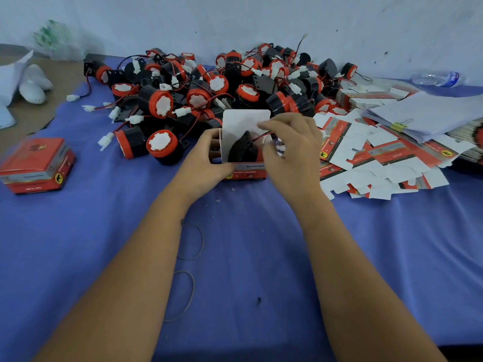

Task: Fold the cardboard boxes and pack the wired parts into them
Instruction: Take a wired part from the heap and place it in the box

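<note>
A red cardboard box [248, 173] stands on the blue cloth with its white lid flap [243, 124] up. Inside it sits a black wired part [243, 150], its red wire leading off to the right. My left hand [206, 158] grips the box's left side. My right hand [290, 150] hovers over the box's right side, fingers curled and pinching the part's wire at the opening. Behind the box lies a big pile of black and red wired parts [209, 87]. Flat unfolded boxes [379, 155] are scattered to the right.
A closed red box [36, 165] sits at the left. A stack of papers with a binder clip [423, 116] lies at the right, a plastic bottle [436, 78] behind it. Rubber bands [192, 241] lie on the cloth between my forearms. White plastic bags [28, 82] are at far left.
</note>
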`<action>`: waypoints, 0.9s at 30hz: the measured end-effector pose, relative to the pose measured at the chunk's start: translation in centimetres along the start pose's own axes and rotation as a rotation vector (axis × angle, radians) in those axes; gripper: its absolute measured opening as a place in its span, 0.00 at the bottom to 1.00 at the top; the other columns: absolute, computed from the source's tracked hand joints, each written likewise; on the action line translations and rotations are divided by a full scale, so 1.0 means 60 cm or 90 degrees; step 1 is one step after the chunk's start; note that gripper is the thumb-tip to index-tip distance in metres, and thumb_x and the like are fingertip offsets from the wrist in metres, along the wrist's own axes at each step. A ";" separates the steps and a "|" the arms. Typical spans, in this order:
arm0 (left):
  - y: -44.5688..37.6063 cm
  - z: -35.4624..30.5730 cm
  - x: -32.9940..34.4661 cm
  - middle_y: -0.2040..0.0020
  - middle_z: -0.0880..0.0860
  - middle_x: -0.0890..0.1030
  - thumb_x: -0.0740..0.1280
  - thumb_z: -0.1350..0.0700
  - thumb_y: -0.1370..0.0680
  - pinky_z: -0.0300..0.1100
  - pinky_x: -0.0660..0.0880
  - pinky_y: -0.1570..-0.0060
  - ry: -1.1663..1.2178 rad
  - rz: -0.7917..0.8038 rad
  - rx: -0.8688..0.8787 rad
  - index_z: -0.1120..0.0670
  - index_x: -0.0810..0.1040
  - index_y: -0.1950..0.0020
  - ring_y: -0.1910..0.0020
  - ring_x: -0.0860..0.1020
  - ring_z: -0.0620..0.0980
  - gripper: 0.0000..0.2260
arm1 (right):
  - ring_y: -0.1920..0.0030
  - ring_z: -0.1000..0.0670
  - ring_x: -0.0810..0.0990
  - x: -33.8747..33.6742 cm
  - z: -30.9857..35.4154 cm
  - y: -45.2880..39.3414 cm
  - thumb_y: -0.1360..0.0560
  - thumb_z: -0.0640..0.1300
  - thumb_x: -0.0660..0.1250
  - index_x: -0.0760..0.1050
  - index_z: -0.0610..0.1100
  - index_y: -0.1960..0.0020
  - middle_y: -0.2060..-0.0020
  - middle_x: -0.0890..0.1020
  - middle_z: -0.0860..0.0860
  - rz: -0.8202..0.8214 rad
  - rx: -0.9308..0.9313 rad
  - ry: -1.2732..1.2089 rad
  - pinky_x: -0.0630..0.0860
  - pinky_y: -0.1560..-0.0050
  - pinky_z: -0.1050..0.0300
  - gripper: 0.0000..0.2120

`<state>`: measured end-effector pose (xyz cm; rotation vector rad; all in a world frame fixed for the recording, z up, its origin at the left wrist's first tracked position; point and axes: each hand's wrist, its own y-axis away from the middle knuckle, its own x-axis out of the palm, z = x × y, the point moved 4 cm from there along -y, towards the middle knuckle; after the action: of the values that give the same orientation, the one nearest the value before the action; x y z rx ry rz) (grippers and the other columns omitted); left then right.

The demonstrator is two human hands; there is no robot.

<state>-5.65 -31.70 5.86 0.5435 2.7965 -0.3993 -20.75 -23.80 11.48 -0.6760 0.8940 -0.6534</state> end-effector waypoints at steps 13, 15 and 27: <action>0.001 -0.004 0.004 0.45 0.42 0.77 0.70 0.67 0.27 0.29 0.76 0.55 -0.010 -0.003 0.018 0.44 0.68 0.35 0.52 0.78 0.30 0.27 | 0.48 0.43 0.76 0.018 0.024 -0.013 0.24 0.41 0.61 0.81 0.41 0.46 0.52 0.82 0.47 0.098 -0.074 0.161 0.67 0.47 0.51 0.12; 0.001 -0.004 0.006 0.43 0.45 0.78 0.74 0.64 0.27 0.36 0.78 0.49 0.012 0.003 0.019 0.47 0.69 0.33 0.50 0.80 0.35 0.27 | 0.49 0.43 0.76 0.046 0.039 -0.012 0.22 0.45 0.60 0.78 0.41 0.49 0.53 0.82 0.46 0.168 -0.054 0.227 0.67 0.52 0.52 0.10; 0.000 -0.002 0.006 0.42 0.42 0.78 0.77 0.61 0.30 0.32 0.76 0.50 -0.010 0.018 0.048 0.42 0.70 0.37 0.46 0.78 0.37 0.28 | 0.57 0.44 0.75 0.051 0.024 -0.005 0.29 0.45 0.68 0.64 0.44 0.48 0.66 0.75 0.53 0.147 0.140 0.078 0.72 0.54 0.48 0.15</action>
<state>-6.00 -31.53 5.83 0.5936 2.7639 -0.5015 -18.18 -25.93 10.92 -0.3324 0.9802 -0.5799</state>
